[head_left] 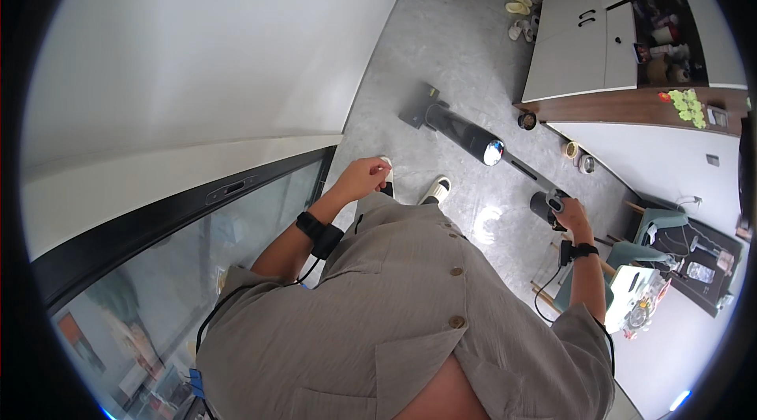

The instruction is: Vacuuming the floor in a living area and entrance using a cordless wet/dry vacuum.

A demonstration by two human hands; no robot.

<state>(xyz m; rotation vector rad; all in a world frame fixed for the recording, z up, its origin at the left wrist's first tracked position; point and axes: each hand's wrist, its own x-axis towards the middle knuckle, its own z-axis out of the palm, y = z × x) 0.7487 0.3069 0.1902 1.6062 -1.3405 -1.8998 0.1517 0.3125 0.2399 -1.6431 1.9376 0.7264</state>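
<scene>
My right hand (574,217) is closed around the handle of a dark upright floor cleaner (465,136). The cleaner leans away from me to the left, and its wide floor head (419,106) rests on the grey floor near the white wall. A slim grey stick joins its thick body to the handle. My left hand (364,178) hangs in front of my waist with its fingers curled in, and nothing shows in it. Below that hand, part of one white slipper shows; the other slipper (438,190) stands to its right.
A white wall (221,33) and a black-framed glass door (229,238) run along my left. At the far right stand white cabinets (568,41) with several shoes (519,3) beside them. Bowls (586,164) line the right wall. Teal chairs (662,219) and a cluttered table (628,294) are at the right.
</scene>
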